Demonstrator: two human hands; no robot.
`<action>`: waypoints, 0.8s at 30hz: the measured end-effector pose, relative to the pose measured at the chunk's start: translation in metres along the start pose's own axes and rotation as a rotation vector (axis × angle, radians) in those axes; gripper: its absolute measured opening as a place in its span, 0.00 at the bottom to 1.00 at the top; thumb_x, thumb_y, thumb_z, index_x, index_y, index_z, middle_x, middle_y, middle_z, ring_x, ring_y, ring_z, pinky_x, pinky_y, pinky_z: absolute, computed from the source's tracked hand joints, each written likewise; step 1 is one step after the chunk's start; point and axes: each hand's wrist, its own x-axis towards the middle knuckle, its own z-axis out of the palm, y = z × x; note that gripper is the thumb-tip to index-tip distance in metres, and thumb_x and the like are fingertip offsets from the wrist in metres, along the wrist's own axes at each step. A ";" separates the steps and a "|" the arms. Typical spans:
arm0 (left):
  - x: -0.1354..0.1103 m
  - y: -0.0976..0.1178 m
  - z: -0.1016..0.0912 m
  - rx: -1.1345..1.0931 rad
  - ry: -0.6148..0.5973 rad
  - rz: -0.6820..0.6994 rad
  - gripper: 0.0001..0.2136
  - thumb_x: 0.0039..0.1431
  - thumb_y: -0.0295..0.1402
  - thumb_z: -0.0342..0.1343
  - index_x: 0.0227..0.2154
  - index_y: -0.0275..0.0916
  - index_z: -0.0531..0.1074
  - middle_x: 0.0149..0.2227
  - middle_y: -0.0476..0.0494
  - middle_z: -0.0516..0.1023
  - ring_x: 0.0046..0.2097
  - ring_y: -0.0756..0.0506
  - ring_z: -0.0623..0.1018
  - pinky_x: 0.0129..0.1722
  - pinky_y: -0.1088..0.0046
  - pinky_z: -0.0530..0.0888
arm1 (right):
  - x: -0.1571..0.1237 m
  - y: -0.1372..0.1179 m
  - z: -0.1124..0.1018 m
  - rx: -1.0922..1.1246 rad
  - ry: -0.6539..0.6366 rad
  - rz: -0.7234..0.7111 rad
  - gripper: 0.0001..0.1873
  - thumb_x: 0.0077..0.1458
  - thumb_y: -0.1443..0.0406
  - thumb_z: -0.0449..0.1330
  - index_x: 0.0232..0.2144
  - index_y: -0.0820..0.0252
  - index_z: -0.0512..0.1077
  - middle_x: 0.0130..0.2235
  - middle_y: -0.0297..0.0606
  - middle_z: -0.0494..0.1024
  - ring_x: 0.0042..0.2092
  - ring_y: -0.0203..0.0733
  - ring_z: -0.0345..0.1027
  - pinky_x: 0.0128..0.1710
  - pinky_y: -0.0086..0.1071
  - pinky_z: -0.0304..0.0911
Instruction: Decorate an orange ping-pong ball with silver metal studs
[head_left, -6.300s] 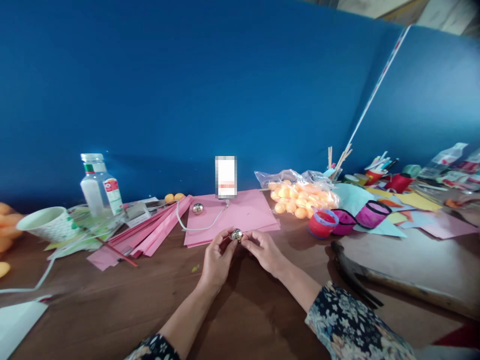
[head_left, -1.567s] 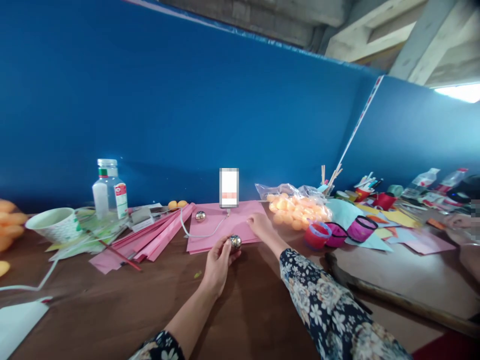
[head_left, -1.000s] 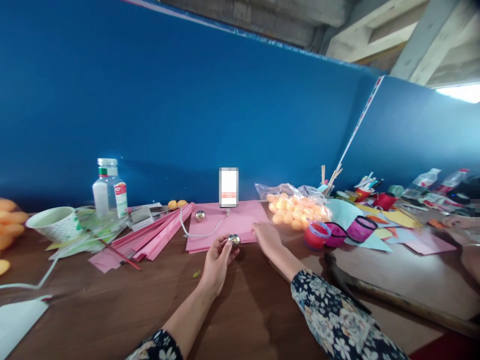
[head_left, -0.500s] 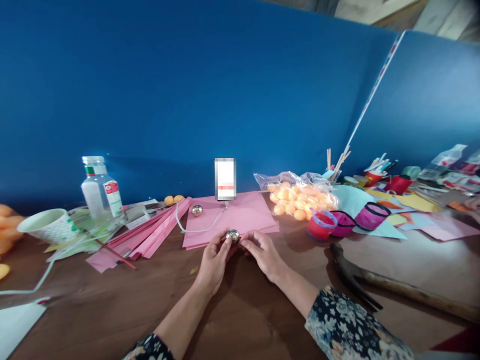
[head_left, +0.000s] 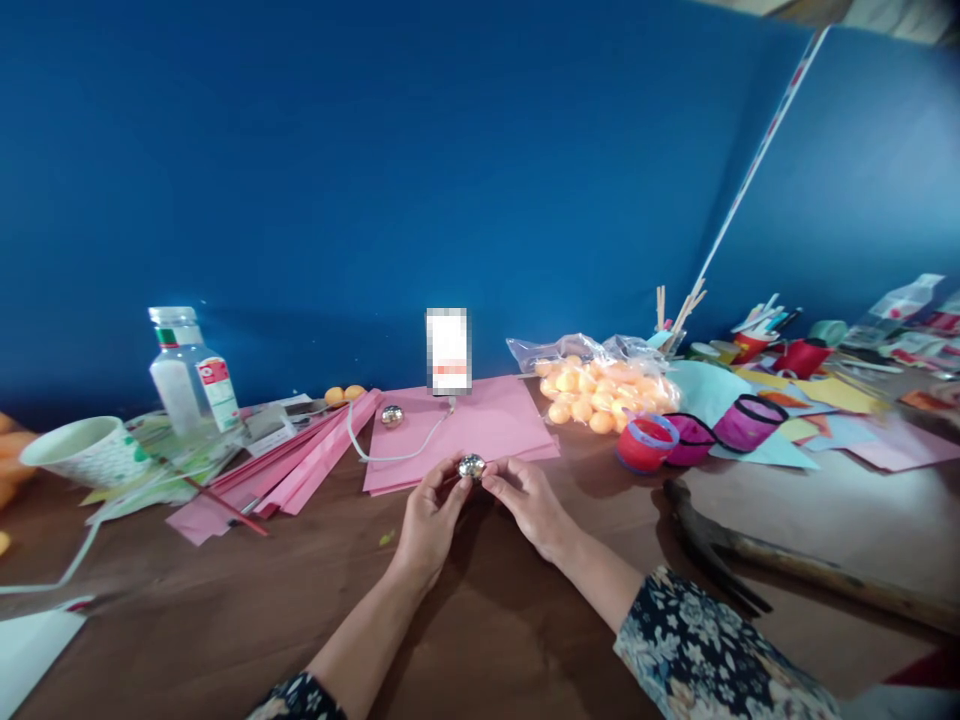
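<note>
A small shiny silver ball (head_left: 471,466) is pinched between my two hands, just in front of the pink paper sheets (head_left: 487,410). My left hand (head_left: 433,520) grips its left side with thumb and fingers. On its right side, the thumb and fingertips of my right hand (head_left: 529,505) are closed on it. A second silver ball (head_left: 391,416) rests on the pink paper, near a white cable (head_left: 397,459). Behind it, a phone-like white rectangle (head_left: 448,350), blurred out, stands upright against the blue wall.
A clear bag of orange balls (head_left: 600,390), a red cup (head_left: 646,443) and purple rings (head_left: 750,422) lie to the right. Nearer is a wooden-handled hammer (head_left: 810,565). Leftward are folded pink strips (head_left: 315,450), a glass bottle (head_left: 180,380) and a paper cup (head_left: 90,450).
My right fingers have come in against the silver ball, which has risen slightly and shifted a little right. The view has also shifted slightly.
</note>
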 end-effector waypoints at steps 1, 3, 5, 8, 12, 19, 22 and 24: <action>0.000 0.000 0.000 -0.002 0.000 0.001 0.20 0.45 0.35 0.57 0.44 0.37 0.67 0.45 0.40 0.73 0.46 0.43 0.72 0.48 0.63 0.67 | 0.000 0.000 0.000 0.002 0.003 -0.001 0.12 0.46 0.56 0.58 0.27 0.59 0.68 0.25 0.31 0.67 0.26 0.33 0.57 0.28 0.27 0.55; 0.000 0.000 0.000 -0.004 -0.003 0.002 0.21 0.45 0.35 0.57 0.45 0.38 0.67 0.45 0.40 0.73 0.46 0.43 0.72 0.48 0.64 0.67 | 0.000 0.001 0.000 0.002 -0.003 -0.001 0.12 0.46 0.56 0.58 0.27 0.60 0.68 0.26 0.32 0.68 0.26 0.33 0.57 0.28 0.27 0.55; 0.000 0.000 0.000 0.000 -0.006 0.009 0.21 0.46 0.34 0.57 0.45 0.38 0.66 0.45 0.40 0.73 0.46 0.43 0.72 0.48 0.64 0.67 | 0.000 0.002 0.001 0.003 -0.011 -0.002 0.12 0.46 0.56 0.57 0.27 0.60 0.68 0.26 0.32 0.68 0.26 0.32 0.56 0.27 0.27 0.54; -0.001 0.000 0.000 0.013 -0.016 0.025 0.21 0.47 0.34 0.56 0.46 0.38 0.65 0.45 0.40 0.73 0.46 0.44 0.72 0.48 0.64 0.66 | 0.000 0.003 0.001 -0.003 -0.011 -0.001 0.12 0.47 0.57 0.57 0.28 0.60 0.68 0.25 0.32 0.67 0.25 0.31 0.55 0.26 0.27 0.53; -0.001 0.000 0.000 0.015 -0.016 0.027 0.20 0.48 0.33 0.56 0.46 0.38 0.65 0.46 0.40 0.73 0.47 0.43 0.72 0.48 0.64 0.66 | 0.000 0.003 0.001 -0.023 -0.008 -0.007 0.12 0.48 0.57 0.56 0.27 0.61 0.68 0.24 0.31 0.66 0.25 0.31 0.54 0.26 0.27 0.53; 0.001 -0.003 -0.002 0.002 -0.021 0.024 0.21 0.48 0.33 0.55 0.47 0.38 0.64 0.46 0.39 0.72 0.47 0.43 0.71 0.49 0.63 0.66 | 0.000 0.002 0.000 -0.028 -0.026 -0.010 0.12 0.49 0.57 0.55 0.27 0.61 0.67 0.24 0.31 0.66 0.25 0.32 0.57 0.27 0.27 0.55; 0.001 -0.003 -0.002 -0.001 -0.021 0.020 0.21 0.48 0.33 0.55 0.48 0.37 0.63 0.46 0.39 0.72 0.47 0.43 0.71 0.49 0.63 0.66 | 0.001 0.003 0.000 -0.008 -0.039 -0.010 0.13 0.49 0.57 0.56 0.27 0.62 0.66 0.25 0.31 0.66 0.26 0.32 0.58 0.28 0.27 0.56; 0.001 -0.003 -0.001 0.002 -0.021 0.017 0.21 0.48 0.33 0.55 0.47 0.37 0.64 0.46 0.39 0.72 0.47 0.43 0.72 0.49 0.62 0.66 | 0.001 0.003 0.000 0.001 -0.046 -0.007 0.13 0.49 0.57 0.56 0.27 0.62 0.66 0.25 0.32 0.66 0.27 0.32 0.58 0.28 0.27 0.57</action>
